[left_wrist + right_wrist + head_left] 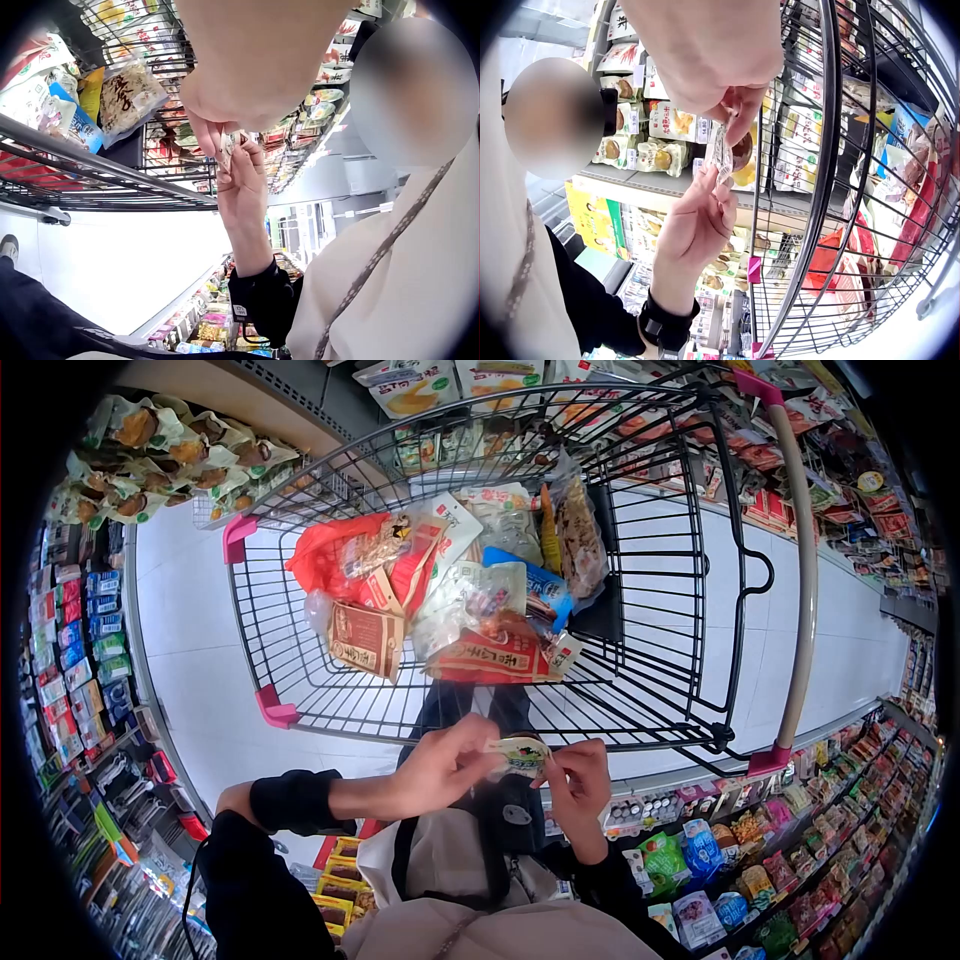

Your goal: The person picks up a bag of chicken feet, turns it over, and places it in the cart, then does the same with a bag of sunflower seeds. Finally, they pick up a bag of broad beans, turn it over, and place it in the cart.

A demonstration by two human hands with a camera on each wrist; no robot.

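Both hands hold a small printed packet [522,756] in front of the body, just outside the near side of the shopping cart. My left hand [446,768] pinches one end between thumb and fingers. At the opposite end, my right hand [582,788] pinches it the same way. Close up in the right wrist view, the packet [721,156] looks pale and shiny with printing on it. In the left wrist view, fingers cover most of it. Beyond the hands, the black wire cart [660,705] carries several food bags, among them a red and brown bag [495,652].
Also in the cart lie a blue bag [540,592], a brown paper-like packet [366,640] and a red plastic bag [320,555]. The cart handle [800,580] runs along the right. Snack shelves [790,850] line the aisle, whose floor [190,660] is white tile.
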